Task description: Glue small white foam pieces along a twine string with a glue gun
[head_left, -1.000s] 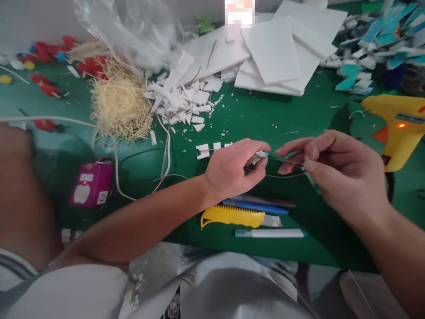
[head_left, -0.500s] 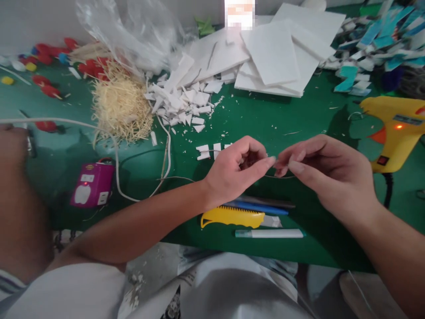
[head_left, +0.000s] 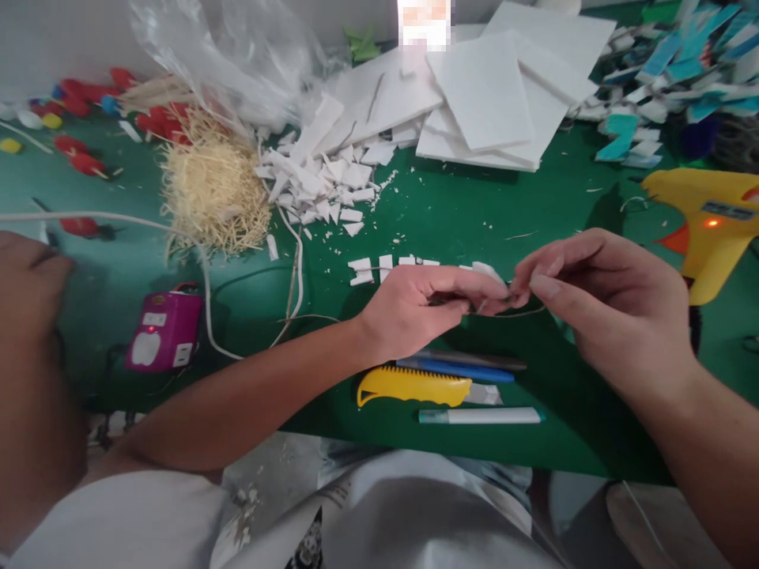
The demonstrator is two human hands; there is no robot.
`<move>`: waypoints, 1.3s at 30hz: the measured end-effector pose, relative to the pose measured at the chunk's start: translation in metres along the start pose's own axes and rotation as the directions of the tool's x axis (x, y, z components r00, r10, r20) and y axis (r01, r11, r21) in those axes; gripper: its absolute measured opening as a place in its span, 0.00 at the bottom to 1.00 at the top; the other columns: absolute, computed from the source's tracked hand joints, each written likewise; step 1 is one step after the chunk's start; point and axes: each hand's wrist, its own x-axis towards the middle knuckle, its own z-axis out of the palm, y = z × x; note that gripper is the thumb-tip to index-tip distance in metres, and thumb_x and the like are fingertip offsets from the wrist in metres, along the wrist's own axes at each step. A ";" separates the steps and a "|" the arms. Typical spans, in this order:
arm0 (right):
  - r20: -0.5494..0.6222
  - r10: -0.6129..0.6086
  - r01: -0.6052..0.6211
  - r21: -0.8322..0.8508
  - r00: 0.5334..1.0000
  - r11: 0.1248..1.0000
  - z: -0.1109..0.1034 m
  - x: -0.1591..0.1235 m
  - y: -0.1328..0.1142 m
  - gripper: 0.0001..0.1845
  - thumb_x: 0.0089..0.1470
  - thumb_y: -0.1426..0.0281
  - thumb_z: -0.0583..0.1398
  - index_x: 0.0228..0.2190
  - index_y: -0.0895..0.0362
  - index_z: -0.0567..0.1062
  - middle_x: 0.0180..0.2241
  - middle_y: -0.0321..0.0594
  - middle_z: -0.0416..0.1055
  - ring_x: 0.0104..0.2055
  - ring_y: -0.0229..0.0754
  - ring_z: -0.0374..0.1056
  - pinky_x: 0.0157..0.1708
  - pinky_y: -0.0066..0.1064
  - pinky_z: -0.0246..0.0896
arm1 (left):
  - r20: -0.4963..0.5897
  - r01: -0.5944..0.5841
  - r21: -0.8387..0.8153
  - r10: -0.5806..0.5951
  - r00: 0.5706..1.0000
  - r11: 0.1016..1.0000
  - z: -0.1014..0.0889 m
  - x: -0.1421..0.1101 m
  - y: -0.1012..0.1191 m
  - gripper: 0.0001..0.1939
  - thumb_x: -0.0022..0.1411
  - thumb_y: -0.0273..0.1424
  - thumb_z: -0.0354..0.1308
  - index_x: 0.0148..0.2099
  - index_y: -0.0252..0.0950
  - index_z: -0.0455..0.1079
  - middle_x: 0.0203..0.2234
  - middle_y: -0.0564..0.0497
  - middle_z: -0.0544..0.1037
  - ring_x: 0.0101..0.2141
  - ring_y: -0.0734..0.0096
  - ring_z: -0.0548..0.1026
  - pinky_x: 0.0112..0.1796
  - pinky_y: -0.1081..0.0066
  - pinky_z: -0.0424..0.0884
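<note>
Near the middle of the green table, my left hand (head_left: 418, 308) is closed, its fingers fairly straight and the thumb beneath them, around a thin string. My right hand (head_left: 617, 304) pinches the same thin string (head_left: 515, 314) between thumb and fingertips, close to the left fingertips. The string sags slightly between the hands; what else lies inside the fingers is hidden. Just beyond my left hand is a row of small white foam pieces (head_left: 385, 267), and a strand runs across at least one. Another white foam piece (head_left: 487, 273) shows beside the left fingertips.
Nearer me lie a yellow utility knife (head_left: 415, 387), blade out, a blue pen (head_left: 474, 370) and a white marker (head_left: 495, 416). A yellow glue gun (head_left: 693, 205) stands right. Foam scraps (head_left: 323, 186), foam sheets (head_left: 480, 95) and straw (head_left: 217, 194) lie behind. Another person's hand (head_left: 29, 273) is left.
Both hands have shifted slightly right. My left fingers have straightened from a curled pinch, and the foam piece by their tips has come into sight. The other person's hand at the left has moved right.
</note>
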 end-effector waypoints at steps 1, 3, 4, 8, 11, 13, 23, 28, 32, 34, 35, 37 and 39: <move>0.000 -0.001 0.001 0.001 1.000 1.000 -0.001 0.000 0.000 0.11 0.59 0.65 0.74 0.30 0.47 0.77 0.30 0.32 0.81 0.27 0.39 0.76 0.31 0.34 0.78 | 0.001 -0.028 0.005 0.028 1.000 1.000 0.000 0.000 -0.001 0.15 0.65 0.18 0.61 0.45 0.37 0.85 0.42 0.48 0.91 0.44 0.66 0.90 0.49 0.66 0.89; -0.001 0.000 0.000 -0.009 1.000 1.000 -0.001 0.000 0.000 0.11 0.58 0.65 0.74 0.30 0.48 0.78 0.30 0.32 0.80 0.27 0.38 0.76 0.31 0.33 0.78 | -0.012 -0.074 -0.007 0.074 0.997 0.997 -0.001 -0.001 -0.003 0.09 0.66 0.21 0.66 0.45 0.36 0.84 0.40 0.48 0.90 0.42 0.68 0.89 0.48 0.69 0.88; 0.003 0.003 -0.003 -0.015 1.000 1.000 -0.001 0.000 0.000 0.11 0.58 0.65 0.74 0.30 0.49 0.78 0.30 0.33 0.80 0.27 0.38 0.76 0.31 0.33 0.78 | -0.029 -0.086 -0.015 0.086 0.996 0.996 -0.001 -0.001 -0.004 0.07 0.65 0.22 0.68 0.44 0.36 0.83 0.39 0.49 0.90 0.41 0.70 0.89 0.47 0.71 0.88; 0.049 0.010 -0.008 -0.046 0.999 0.999 0.001 0.000 0.000 0.12 0.57 0.61 0.75 0.31 0.49 0.79 0.29 0.33 0.80 0.27 0.39 0.77 0.30 0.32 0.79 | -0.123 -0.075 0.009 0.076 0.990 0.997 0.002 -0.002 -0.006 0.04 0.64 0.27 0.73 0.40 0.36 0.82 0.37 0.50 0.89 0.35 0.74 0.86 0.41 0.74 0.85; 0.088 0.010 -0.003 -0.073 0.996 0.997 0.002 0.001 0.000 0.12 0.56 0.60 0.75 0.32 0.49 0.80 0.29 0.34 0.80 0.28 0.38 0.77 0.29 0.31 0.78 | -0.177 -0.041 0.007 0.042 0.983 0.999 0.004 -0.001 -0.005 0.08 0.64 0.33 0.74 0.37 0.36 0.80 0.34 0.51 0.88 0.32 0.75 0.84 0.36 0.75 0.83; 0.117 -0.007 0.019 -0.101 0.993 0.995 0.001 0.001 -0.001 0.12 0.56 0.58 0.76 0.33 0.49 0.81 0.30 0.34 0.81 0.29 0.38 0.77 0.30 0.31 0.78 | -0.195 -0.020 0.001 0.020 0.981 1.000 0.004 0.000 -0.005 0.10 0.64 0.35 0.74 0.36 0.36 0.80 0.32 0.52 0.87 0.31 0.76 0.83 0.34 0.76 0.82; 0.125 -0.139 0.139 0.010 0.982 0.990 0.000 -0.006 0.007 0.06 0.61 0.59 0.74 0.40 0.44 0.85 0.33 0.33 0.83 0.31 0.38 0.78 0.34 0.30 0.80 | -0.246 -0.078 0.058 0.090 0.965 0.995 0.003 0.002 -0.006 0.09 0.65 0.33 0.73 0.35 0.37 0.78 0.28 0.56 0.83 0.27 0.80 0.77 0.29 0.79 0.74; 0.065 -0.109 0.111 -0.031 0.992 0.993 0.004 -0.008 0.007 0.03 0.64 0.67 0.71 0.39 0.44 0.85 0.35 0.33 0.84 0.29 0.38 0.80 0.31 0.30 0.81 | -0.232 -0.133 0.253 0.194 0.953 0.958 0.001 0.000 -0.006 0.08 0.68 0.34 0.71 0.38 0.38 0.77 0.27 0.57 0.80 0.24 0.81 0.71 0.25 0.77 0.68; 0.095 -0.120 0.118 0.029 0.988 0.993 0.004 -0.005 0.004 0.06 0.61 0.69 0.73 0.39 0.45 0.86 0.33 0.31 0.84 0.29 0.35 0.80 0.31 0.25 0.81 | -0.105 -0.314 0.530 0.429 0.897 0.787 -0.004 -0.004 -0.005 0.12 0.69 0.30 0.67 0.53 0.37 0.76 0.45 0.47 0.84 0.38 0.73 0.80 0.35 0.72 0.76; 0.122 -0.136 0.128 0.067 0.983 0.990 0.003 -0.004 0.004 0.07 0.62 0.71 0.72 0.40 0.45 0.86 0.33 0.31 0.83 0.29 0.34 0.80 0.32 0.23 0.80 | -0.002 -0.404 0.607 0.510 0.860 0.684 -0.006 -0.004 -0.005 0.17 0.69 0.29 0.64 0.59 0.35 0.73 0.54 0.41 0.84 0.52 0.65 0.82 0.48 0.66 0.79; 0.136 -0.139 0.129 0.080 0.981 0.988 0.002 -0.004 0.004 0.08 0.62 0.71 0.72 0.41 0.45 0.86 0.33 0.31 0.83 0.30 0.33 0.80 0.33 0.23 0.80 | 0.040 -0.428 0.628 0.523 0.852 0.650 -0.006 -0.004 -0.006 0.18 0.70 0.29 0.63 0.61 0.35 0.73 0.56 0.41 0.84 0.56 0.62 0.81 0.54 0.62 0.79; 0.166 -0.134 0.119 0.094 0.977 0.988 0.001 -0.005 0.002 0.09 0.62 0.72 0.71 0.42 0.44 0.86 0.33 0.30 0.83 0.30 0.32 0.79 0.34 0.22 0.80 | 0.101 -0.444 0.652 0.510 0.854 0.614 -0.006 -0.003 -0.007 0.20 0.71 0.30 0.62 0.62 0.35 0.72 0.57 0.42 0.85 0.60 0.59 0.80 0.60 0.58 0.75; 0.192 -0.136 0.116 0.111 0.972 0.987 0.000 -0.005 0.000 0.09 0.62 0.71 0.72 0.42 0.44 0.86 0.34 0.30 0.82 0.30 0.32 0.78 0.34 0.22 0.80 | 0.129 -0.433 0.670 0.480 0.868 0.603 -0.005 -0.002 -0.008 0.20 0.72 0.30 0.61 0.63 0.35 0.73 0.56 0.44 0.85 0.61 0.59 0.79 0.61 0.59 0.73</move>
